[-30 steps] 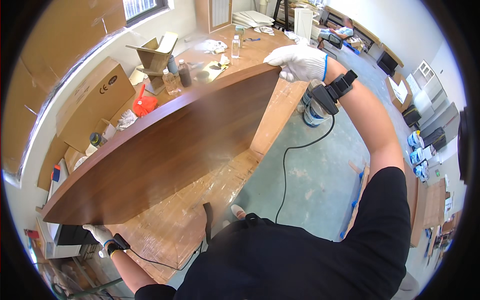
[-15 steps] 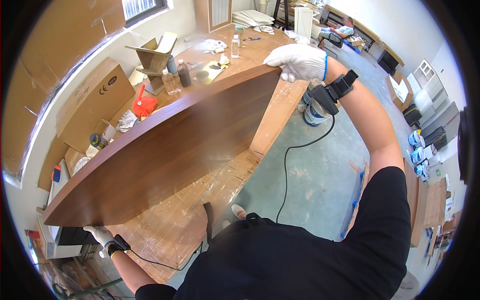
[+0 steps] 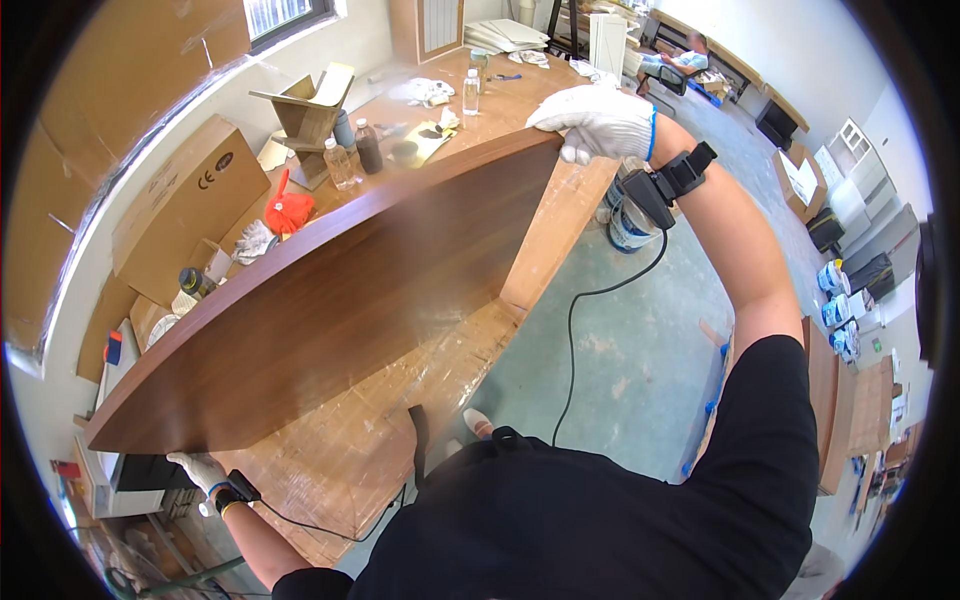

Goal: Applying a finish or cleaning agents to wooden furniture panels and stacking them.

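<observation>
A long dark-brown wooden panel (image 3: pixel 340 300) stands on edge, tilted, on the worktable (image 3: pixel 400 385), whose top is covered in scuffed brown sheeting. My right hand (image 3: pixel 597 125), in a white knit glove, is closed over the panel's upper right corner, fingers bent down its near face. At the lower left end my left hand (image 3: pixel 200 472), gloved the same way, is against the panel's lower edge. Its thumb side shows; the other fingers are partly hidden. Each wrist carries a black strapped device with a cable.
Behind the panel are bottles (image 3: pixel 368 148), a red cap-like item (image 3: pixel 288 212), a wooden stand (image 3: pixel 305 120) and a cardboard box (image 3: pixel 190 190). Paint buckets (image 3: pixel 632 225) stand on the floor to the right. A black cable (image 3: pixel 572 340) hangs from my right wrist. A person (image 3: pixel 690 62) sits far back.
Almost nothing differs. My right forearm and upper arm have shifted very slightly left; the panel and both gloved hands stay where they were.
</observation>
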